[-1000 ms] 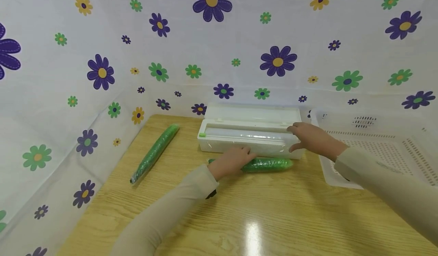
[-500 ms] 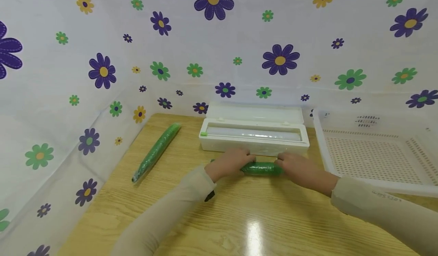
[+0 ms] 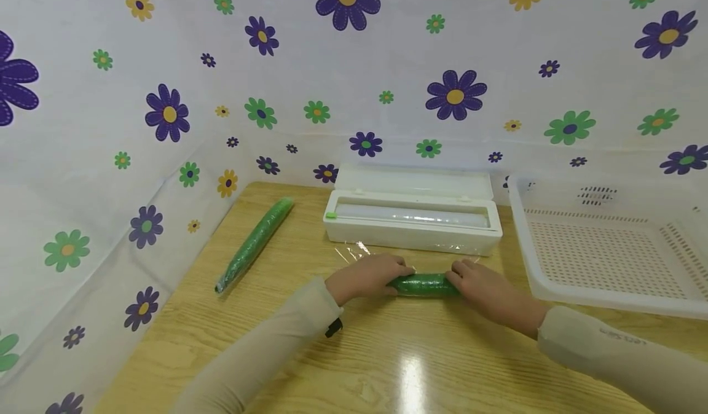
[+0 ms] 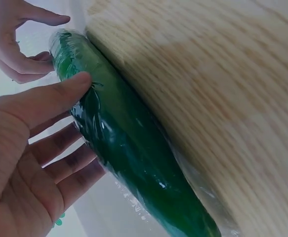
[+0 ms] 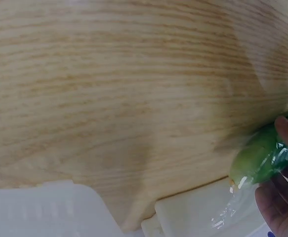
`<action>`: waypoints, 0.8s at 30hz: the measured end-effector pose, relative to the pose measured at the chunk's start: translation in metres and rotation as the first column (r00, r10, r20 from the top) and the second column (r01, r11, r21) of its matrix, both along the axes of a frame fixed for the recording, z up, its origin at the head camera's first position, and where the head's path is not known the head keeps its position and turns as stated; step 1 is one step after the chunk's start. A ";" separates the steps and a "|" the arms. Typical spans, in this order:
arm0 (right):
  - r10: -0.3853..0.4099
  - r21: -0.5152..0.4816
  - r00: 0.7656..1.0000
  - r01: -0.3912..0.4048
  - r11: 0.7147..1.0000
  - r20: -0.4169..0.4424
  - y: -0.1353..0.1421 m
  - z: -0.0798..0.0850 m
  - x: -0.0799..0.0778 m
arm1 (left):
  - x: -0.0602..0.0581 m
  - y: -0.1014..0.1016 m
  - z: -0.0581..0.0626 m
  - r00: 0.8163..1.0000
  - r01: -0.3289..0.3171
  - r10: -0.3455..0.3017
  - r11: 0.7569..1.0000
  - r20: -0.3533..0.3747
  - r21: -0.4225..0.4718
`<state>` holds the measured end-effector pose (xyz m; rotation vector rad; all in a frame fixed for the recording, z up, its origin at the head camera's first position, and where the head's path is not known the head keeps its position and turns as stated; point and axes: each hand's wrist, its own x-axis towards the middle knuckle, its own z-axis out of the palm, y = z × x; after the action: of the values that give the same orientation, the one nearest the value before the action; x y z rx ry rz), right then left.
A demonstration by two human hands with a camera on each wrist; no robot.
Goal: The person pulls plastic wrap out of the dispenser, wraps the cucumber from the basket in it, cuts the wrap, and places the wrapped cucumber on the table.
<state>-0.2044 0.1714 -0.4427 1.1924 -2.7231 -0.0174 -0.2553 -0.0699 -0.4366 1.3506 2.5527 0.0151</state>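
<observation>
A cucumber [image 3: 424, 285] in shiny cling film lies crosswise on the table, in front of a white cling film dispenser [image 3: 409, 237]. My left hand [image 3: 369, 277] grips its left part; in the left wrist view the thumb presses one side and curled fingers [image 4: 77, 160] touch the other. The right hand [image 3: 487, 288] holds the other end, thumb opposite the fingers in the right wrist view. Clear film [image 3: 356, 251] stretches between cucumber and dispenser, catching the light. Inside the dispenser, its lid up, a film roll [image 3: 409, 215] is visible. Both cucumber ends are hidden by hands in the head view.
Another film-wrapped cucumber [image 3: 254, 245] lies slanted at the left of the wooden table [image 3: 310, 365]. A white perforated basket [image 3: 522, 248] stands at the right. A flower-patterned sheet [image 3: 310, 64] rises behind and along the left side.
My right hand has come off the dispenser and taken hold of the cucumber's right end. The cucumber has shifted toward me, away from the dispenser, and stretched film now shows between them.
</observation>
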 end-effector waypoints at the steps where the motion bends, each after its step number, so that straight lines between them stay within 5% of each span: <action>1: -0.002 -0.002 1.000 0.002 1.000 0.001 0.000 -0.001 0.000 | 0.000 0.000 0.000 1.000 -0.001 0.001 1.000 0.005 -0.001; 12: 0.043 -0.023 0.993 -0.046 0.999 -0.108 0.001 -0.012 -0.003 | -0.002 -0.013 -0.010 0.989 -0.121 0.122 0.992 0.085 -0.023; 17: 0.033 -0.030 0.995 -0.036 0.999 -0.094 0.001 -0.014 -0.002 | 0.001 -0.012 -0.010 0.989 -0.145 0.145 0.989 0.021 -0.012; 24: 0.022 -0.046 0.999 -0.023 0.999 -0.024 0.002 -0.009 -0.001 | 0.006 0.000 -0.009 0.988 -0.054 0.053 0.999 -0.144 -0.002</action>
<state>-0.2055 0.1737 -0.4522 1.2024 -2.6748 0.0343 -0.2494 -0.0697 -0.4458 1.3257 2.7049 -0.0825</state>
